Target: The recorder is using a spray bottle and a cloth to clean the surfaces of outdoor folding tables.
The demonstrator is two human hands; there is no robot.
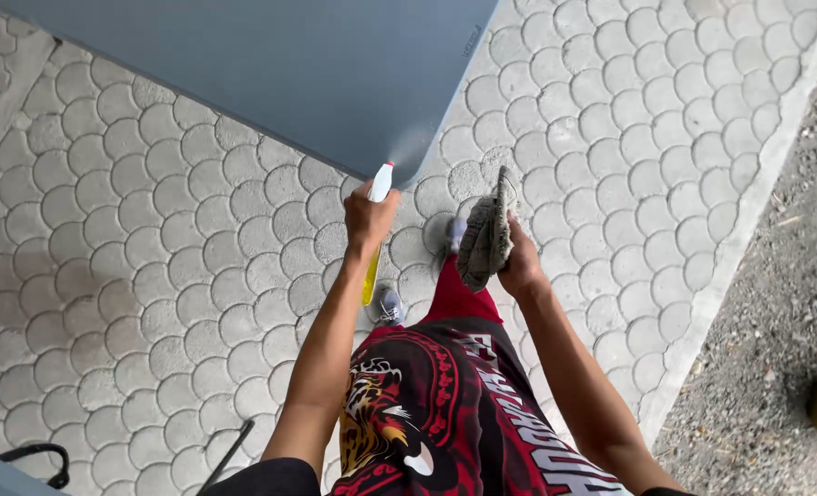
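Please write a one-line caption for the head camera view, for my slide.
Left hand sprays a yellow bottle at a grey-blue tabletop; right hand holds a grey cloth.

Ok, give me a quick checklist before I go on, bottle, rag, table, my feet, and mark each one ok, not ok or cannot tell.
1. Spray bottle gripped in left hand: ok.
2. Nozzle aimed at the grey table, mist showing at its near corner: ok.
3. Grey rag gripped in right hand, bunched, held off the table: ok.
4. Yellow liquid left in the bottle: ok, some shows below the hand; how much, cannot tell.
5. Table surface wet all over: cannot tell.
6. Shoes standing on the paving stones, nothing underfoot: ok.
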